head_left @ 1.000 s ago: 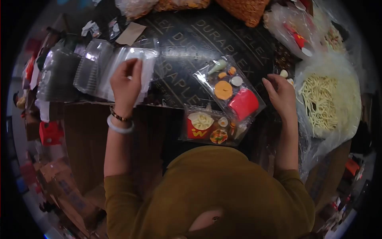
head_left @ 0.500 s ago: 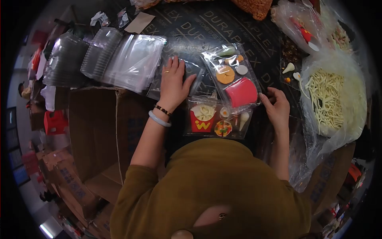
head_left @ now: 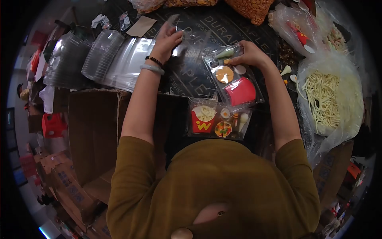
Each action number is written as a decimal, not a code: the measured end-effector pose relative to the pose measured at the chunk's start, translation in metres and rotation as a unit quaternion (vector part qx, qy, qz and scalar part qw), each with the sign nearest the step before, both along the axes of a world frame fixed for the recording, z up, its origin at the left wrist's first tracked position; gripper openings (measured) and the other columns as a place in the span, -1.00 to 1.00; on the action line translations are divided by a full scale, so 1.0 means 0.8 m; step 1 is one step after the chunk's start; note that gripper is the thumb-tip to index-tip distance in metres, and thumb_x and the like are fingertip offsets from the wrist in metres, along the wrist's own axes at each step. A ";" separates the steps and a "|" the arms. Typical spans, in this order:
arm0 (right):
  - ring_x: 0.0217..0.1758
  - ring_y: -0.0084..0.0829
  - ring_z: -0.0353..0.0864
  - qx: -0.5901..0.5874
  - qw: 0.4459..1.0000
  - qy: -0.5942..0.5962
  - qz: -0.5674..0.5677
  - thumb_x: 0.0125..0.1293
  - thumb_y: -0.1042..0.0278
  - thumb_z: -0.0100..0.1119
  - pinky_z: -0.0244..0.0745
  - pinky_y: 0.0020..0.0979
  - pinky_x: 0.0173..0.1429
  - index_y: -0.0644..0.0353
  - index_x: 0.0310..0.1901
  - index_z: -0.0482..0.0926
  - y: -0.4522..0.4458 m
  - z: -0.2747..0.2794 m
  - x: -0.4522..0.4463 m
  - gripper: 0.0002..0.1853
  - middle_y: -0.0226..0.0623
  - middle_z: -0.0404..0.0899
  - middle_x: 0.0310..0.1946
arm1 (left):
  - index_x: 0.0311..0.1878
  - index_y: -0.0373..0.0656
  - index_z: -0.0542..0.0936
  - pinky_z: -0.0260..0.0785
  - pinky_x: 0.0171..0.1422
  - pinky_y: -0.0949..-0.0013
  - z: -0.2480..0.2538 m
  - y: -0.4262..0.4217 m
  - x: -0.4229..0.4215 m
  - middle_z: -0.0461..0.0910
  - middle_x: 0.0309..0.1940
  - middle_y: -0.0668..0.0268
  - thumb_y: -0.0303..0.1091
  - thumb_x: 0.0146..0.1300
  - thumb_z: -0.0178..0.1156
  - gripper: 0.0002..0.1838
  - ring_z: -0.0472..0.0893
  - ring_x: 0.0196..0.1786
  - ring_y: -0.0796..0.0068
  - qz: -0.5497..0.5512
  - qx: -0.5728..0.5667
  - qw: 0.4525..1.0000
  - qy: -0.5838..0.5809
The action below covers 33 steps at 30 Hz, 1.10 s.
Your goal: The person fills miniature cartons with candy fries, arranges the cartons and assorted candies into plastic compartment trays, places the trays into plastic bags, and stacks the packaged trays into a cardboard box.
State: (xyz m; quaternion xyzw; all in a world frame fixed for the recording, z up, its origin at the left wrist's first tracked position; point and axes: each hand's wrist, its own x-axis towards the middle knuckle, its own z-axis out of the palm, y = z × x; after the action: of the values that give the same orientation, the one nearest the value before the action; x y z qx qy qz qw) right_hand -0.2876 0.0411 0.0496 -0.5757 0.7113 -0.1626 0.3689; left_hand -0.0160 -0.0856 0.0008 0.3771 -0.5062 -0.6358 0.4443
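My left hand (head_left: pixel 165 43) is raised at the table's far left side, fingers pinched on a clear plastic bag (head_left: pixel 184 47) whose edges are hard to make out. My right hand (head_left: pixel 251 55) grips the top right edge of a clear pack of toy food (head_left: pixel 241 92), thumb in front. That pack lies tilted and holds a red fries carton, a round orange-brown piece, a white disc and a green piece. Nearer my body, untouched, lies a second clear pack (head_left: pixel 203 124), with filled toy fries, a pizza, an egg and an ice cream cone.
Stacked clear plastic trays (head_left: pixel 102 53) and a pile of clear bags (head_left: pixel 129 59) lie left. An open cardboard box (head_left: pixel 93 135) stands below them. At right sits a bag of cream-coloured toy fries (head_left: pixel 324 97). Bags of orange-brown pieces (head_left: pixel 250 10) line the back.
My left hand has lifted from the table and moved away from me with clear plastic. My right hand has moved from the pack's lower right corner to its top edge.
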 end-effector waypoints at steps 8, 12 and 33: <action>-0.24 -0.58 0.59 -0.144 0.947 -0.278 0.065 0.12 0.43 0.30 0.48 -0.56 -0.09 0.27 -0.16 0.57 0.065 0.099 -0.001 -0.75 -0.37 0.62 -0.28 | 0.17 -0.16 0.50 0.38 0.17 0.34 -0.008 -0.018 0.086 0.52 0.12 0.14 -0.28 0.21 0.23 -0.55 0.54 0.14 0.23 0.035 -0.542 0.672 -0.503; 0.08 -0.41 0.54 -0.280 0.842 -0.374 0.270 0.22 0.33 0.25 0.48 -0.36 0.12 0.30 -0.07 0.53 0.105 0.128 0.025 -0.70 -0.22 0.60 -0.10 | 0.30 0.01 0.35 -0.11 0.36 -0.38 -0.020 0.009 0.100 0.20 0.39 0.13 0.04 0.32 0.05 -0.44 0.12 0.46 0.03 -0.066 -0.430 0.655 -0.618; 0.24 -0.08 0.39 -0.462 0.840 0.026 0.282 0.11 0.58 0.18 0.36 -0.19 0.26 0.21 -0.02 0.53 -0.024 0.020 0.176 -0.65 -0.13 0.49 0.10 | 0.31 -0.29 0.31 0.17 0.41 0.25 -0.006 0.016 0.123 0.19 0.36 -0.05 -0.04 0.01 0.41 -0.15 0.25 0.39 0.03 -0.060 -0.450 0.783 -0.425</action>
State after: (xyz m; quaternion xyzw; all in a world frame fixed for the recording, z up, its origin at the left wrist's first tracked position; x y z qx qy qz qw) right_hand -0.1472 0.0221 0.0653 -0.8591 0.3701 -0.3464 0.0707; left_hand 0.0821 -0.0731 -0.0043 0.3350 -0.8942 -0.1362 0.2639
